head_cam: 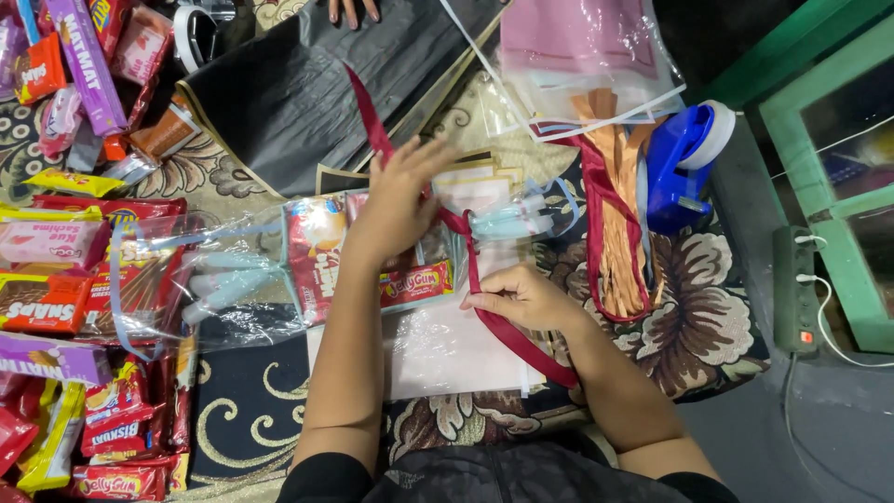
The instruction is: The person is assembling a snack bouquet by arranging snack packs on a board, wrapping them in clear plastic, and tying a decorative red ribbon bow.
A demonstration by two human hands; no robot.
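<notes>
My left hand [396, 200] rests with fingers spread on a clear plastic bag of snack packets [321, 247], pressing near its gathered neck [507, 222]. A dark red ribbon [503, 331] wraps around that neck and runs down to my right hand [521, 298], which pinches it. The ribbon's other end [368, 116] trails up across a black sheet. A white sheet [447, 349] lies under the bag.
Another filled clear bag [186, 279] lies at the left among several snack packets [56, 307]. A blue tape dispenser [680, 163], orange ribbons [619, 233], clear bags [577, 47] and a power strip [796, 289] sit at the right. Another person's fingers [354, 9] show at the top.
</notes>
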